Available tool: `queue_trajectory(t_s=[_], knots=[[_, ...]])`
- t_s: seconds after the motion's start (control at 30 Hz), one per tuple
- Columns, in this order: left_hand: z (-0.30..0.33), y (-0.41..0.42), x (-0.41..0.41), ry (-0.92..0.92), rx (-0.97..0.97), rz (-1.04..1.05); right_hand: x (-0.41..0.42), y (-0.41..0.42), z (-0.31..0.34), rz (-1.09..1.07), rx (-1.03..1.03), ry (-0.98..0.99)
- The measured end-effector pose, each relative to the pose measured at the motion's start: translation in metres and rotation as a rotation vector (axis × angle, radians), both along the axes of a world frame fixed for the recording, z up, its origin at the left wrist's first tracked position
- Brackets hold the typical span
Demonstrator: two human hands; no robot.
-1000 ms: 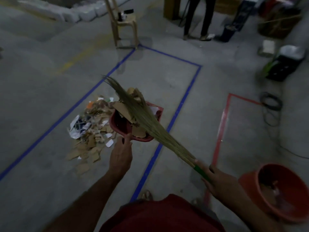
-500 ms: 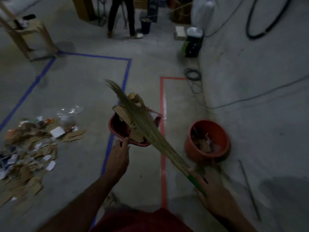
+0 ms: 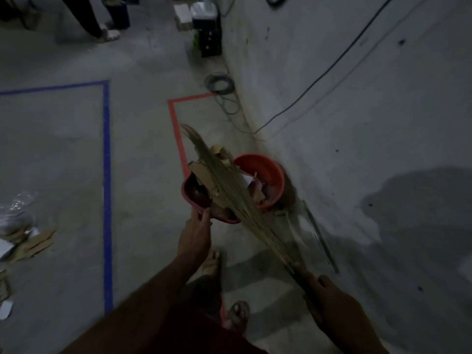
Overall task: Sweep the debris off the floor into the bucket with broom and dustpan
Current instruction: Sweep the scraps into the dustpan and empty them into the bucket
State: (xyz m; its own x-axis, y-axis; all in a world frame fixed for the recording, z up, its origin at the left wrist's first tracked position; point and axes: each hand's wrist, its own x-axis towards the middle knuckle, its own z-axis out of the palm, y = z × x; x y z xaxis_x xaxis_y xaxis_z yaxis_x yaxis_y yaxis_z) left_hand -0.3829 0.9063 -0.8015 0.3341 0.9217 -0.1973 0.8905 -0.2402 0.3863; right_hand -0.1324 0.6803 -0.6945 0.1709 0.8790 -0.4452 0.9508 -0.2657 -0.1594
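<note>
My left hand grips the near rim of a red dustpan heaped with cardboard scraps. The pan hangs in the air right beside the orange bucket, its far edge overlapping the bucket's left rim. My right hand holds the handle of a straw broom, whose bristles lie across the load on the pan. The bucket stands on the floor against the wall and has some scraps inside. More debris lies at the left edge of the floor.
A grey wall with cables rises right behind the bucket. Blue tape and red tape mark the floor. A coiled cable, a dark box and a person's legs are farther off. My feet stand below.
The view has swung right and closer to the bucket. The loaded dustpan and broom now reach the bucket's rim; the debris pile has slid to the left edge.
</note>
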Motion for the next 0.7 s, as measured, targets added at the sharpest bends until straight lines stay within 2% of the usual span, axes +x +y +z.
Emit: queue_trajectory(t_s=[0.03, 0.1, 0.3, 0.47, 0.53, 0.6, 0.67, 0.7], knots=[[-0.005, 0.007, 0.012, -0.004, -0.013, -0.014, 0.007, 0.004, -0.003, -0.001, 0.000, -0.017], [-0.018, 0.023, 0.035, -0.003, -0.043, -0.042, 0.020, 0.020, -0.007, -0.083, -0.101, 0.070], [-0.048, 0.081, 0.092, 0.041, -0.145, -0.130, 0.054, 0.071, -0.033, -0.107, -0.160, 0.128], [-0.077, 0.133, 0.123, 0.090, -0.166, -0.177, 0.074, 0.118, -0.058, -0.202, -0.187, 0.136], [-0.091, 0.152, 0.137, 0.100, -0.206, -0.165, 0.082, 0.129, -0.076, -0.214, -0.110, 0.136], [-0.111, 0.168, 0.150, 0.135, -0.221, -0.157, 0.095, 0.143, -0.095, -0.206, -0.085, 0.174], [-0.134, 0.182, 0.167, 0.190, -0.221, -0.234, 0.113, 0.171, -0.117, -0.149, -0.093, 0.262], [-0.144, 0.192, 0.178, 0.193, -0.220, -0.235, 0.124, 0.189, -0.127, -0.237, -0.097, 0.345]])
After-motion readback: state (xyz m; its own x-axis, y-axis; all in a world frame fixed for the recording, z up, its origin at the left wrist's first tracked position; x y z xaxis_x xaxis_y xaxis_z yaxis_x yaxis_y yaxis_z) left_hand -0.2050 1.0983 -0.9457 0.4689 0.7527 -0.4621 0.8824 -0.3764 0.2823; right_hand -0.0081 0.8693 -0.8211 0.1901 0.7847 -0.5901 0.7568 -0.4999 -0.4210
